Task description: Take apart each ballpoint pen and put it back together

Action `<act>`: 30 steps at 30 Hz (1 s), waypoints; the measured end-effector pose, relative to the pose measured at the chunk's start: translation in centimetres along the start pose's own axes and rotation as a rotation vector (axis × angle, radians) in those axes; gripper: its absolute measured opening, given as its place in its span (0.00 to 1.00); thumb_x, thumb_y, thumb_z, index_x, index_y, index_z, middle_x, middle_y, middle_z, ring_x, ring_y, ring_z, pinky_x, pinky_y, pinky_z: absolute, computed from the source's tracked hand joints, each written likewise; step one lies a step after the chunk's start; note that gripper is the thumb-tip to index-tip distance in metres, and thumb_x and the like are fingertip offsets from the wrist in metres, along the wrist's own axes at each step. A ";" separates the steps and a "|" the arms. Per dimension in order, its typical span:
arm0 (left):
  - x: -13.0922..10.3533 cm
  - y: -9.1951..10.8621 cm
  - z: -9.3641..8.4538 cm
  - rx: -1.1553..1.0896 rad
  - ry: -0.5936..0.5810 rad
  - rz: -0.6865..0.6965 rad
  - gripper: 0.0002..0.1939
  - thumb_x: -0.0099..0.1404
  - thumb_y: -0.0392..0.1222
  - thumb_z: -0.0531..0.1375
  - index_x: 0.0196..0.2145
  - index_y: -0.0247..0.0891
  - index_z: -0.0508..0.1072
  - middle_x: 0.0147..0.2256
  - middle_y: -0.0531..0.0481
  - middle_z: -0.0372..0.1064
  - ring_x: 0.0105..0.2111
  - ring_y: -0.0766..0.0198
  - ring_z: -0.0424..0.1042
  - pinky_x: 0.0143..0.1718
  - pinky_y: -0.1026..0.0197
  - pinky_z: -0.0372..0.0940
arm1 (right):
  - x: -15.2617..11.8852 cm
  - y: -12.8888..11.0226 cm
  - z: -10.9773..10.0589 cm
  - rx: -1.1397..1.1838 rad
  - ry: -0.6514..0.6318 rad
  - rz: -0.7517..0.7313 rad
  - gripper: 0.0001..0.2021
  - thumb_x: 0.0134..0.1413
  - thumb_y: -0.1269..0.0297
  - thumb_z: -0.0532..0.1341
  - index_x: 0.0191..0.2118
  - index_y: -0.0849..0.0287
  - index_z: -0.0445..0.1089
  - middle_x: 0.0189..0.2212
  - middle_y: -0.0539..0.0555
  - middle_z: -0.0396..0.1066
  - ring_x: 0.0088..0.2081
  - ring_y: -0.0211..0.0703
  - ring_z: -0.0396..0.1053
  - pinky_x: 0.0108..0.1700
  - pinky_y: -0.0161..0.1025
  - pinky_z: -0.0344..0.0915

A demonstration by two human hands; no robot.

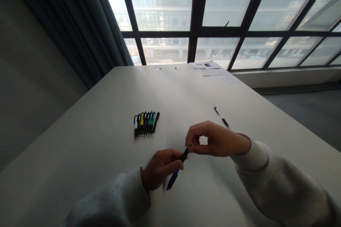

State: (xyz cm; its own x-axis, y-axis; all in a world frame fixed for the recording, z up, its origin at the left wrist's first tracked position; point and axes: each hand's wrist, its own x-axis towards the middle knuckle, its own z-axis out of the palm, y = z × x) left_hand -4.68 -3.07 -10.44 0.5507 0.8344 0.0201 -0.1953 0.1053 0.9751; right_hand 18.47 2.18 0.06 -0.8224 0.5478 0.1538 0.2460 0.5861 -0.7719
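Observation:
A blue and black pen (pixel 173 179) slants over the near middle of the table, its lower end toward me. My left hand (pixel 163 167) grips its middle between thumb and fingers. At the pen's upper tip, the thumb and forefinger of my right hand (pixel 207 138) are pinched together on it. Left of my hands and farther off lies a row of several pens (pixel 145 124), side by side, with white, yellow, green and black barrels. One white and black pen (pixel 221 117) lies alone, just beyond my right wrist.
The white table (pixel 106 124) stretches away toward large windows. Printed papers (pixel 213 72) lie at its far right edge. Two small white round items (pixel 177 68) are near the far edge. A dark curtain (pixel 87 25) hangs at the left.

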 end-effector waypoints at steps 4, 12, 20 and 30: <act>0.1 0.3 0.1 0.013 -0.010 -0.021 0.18 0.61 0.51 0.66 0.38 0.31 0.78 0.27 0.49 0.69 0.28 0.67 0.64 0.31 0.64 0.58 | 0.3 0.1 0.3 -0.126 -0.008 0.033 0.12 0.61 0.58 0.63 0.32 0.63 0.73 0.25 0.51 0.72 0.25 0.33 0.65 0.30 0.32 0.62; 0.0 -0.1 -0.1 0.051 0.004 -0.041 0.20 0.62 0.53 0.64 0.40 0.30 0.78 0.27 0.49 0.69 0.27 0.67 0.64 0.30 0.63 0.59 | 0.3 0.3 0.0 -0.147 -0.030 0.012 0.17 0.63 0.54 0.61 0.31 0.63 0.74 0.26 0.53 0.73 0.27 0.34 0.66 0.32 0.32 0.62; -0.2 -0.3 0.1 0.018 0.032 -0.078 0.22 0.60 0.55 0.65 0.39 0.30 0.78 0.24 0.50 0.68 0.24 0.68 0.62 0.28 0.64 0.58 | -0.2 0.6 -0.2 -0.077 -0.054 0.005 0.08 0.59 0.62 0.65 0.37 0.62 0.73 0.29 0.53 0.74 0.28 0.36 0.69 0.34 0.33 0.66; -0.1 -0.1 0.2 0.005 0.022 -0.080 0.22 0.60 0.56 0.66 0.38 0.31 0.77 0.24 0.50 0.68 0.24 0.68 0.62 0.28 0.64 0.58 | 0.0 0.4 -0.1 -0.105 -0.035 0.025 0.15 0.61 0.54 0.63 0.35 0.63 0.74 0.27 0.53 0.74 0.27 0.35 0.68 0.32 0.32 0.64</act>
State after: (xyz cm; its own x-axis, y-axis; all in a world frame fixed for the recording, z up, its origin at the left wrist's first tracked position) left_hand -4.56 -3.26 -10.47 0.5461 0.8354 -0.0626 -0.1470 0.1691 0.9746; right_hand 18.59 2.47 -0.18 -0.8325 0.5426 0.1123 0.3176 0.6333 -0.7058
